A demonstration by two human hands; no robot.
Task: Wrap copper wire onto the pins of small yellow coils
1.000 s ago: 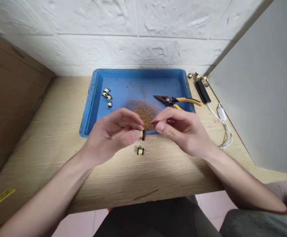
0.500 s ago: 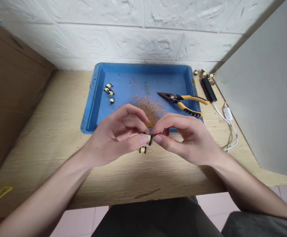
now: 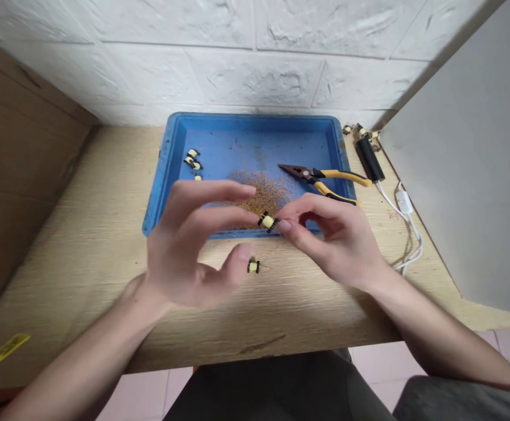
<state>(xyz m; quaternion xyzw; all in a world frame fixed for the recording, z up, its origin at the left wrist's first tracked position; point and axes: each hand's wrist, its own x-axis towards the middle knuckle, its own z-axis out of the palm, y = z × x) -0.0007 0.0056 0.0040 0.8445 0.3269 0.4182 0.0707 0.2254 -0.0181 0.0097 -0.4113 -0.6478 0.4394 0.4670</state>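
Observation:
A small bobbin coil [image 3: 267, 221] with yellow winding and black pins is pinched between the thumb and forefinger of my right hand [image 3: 336, 242], over the near rim of the tray. My left hand [image 3: 188, 245] is blurred and open, its fingers spread and holding nothing, with the fingertips right beside that coil. A matching coil [image 3: 253, 266] lies on the wooden desk [image 3: 202, 316] just below my left thumb. Several more coils [image 3: 192, 158] sit in the blue plastic tray [image 3: 255, 120], and one is partly hidden by my left fingers.
A heap of fine copper wire [image 3: 261, 196] and yellow-handled needle-nose pliers [image 3: 320, 178] lie in the tray. Behind it on the right stand a black cylinder [image 3: 369, 159] with a white cable [image 3: 406, 222] and several small coils. Walls close in the desk's back and sides.
My left hand has let go of the coil and opened, moving left. The coil is now held by my right hand alone, and has risen slightly with its yellow winding showing.

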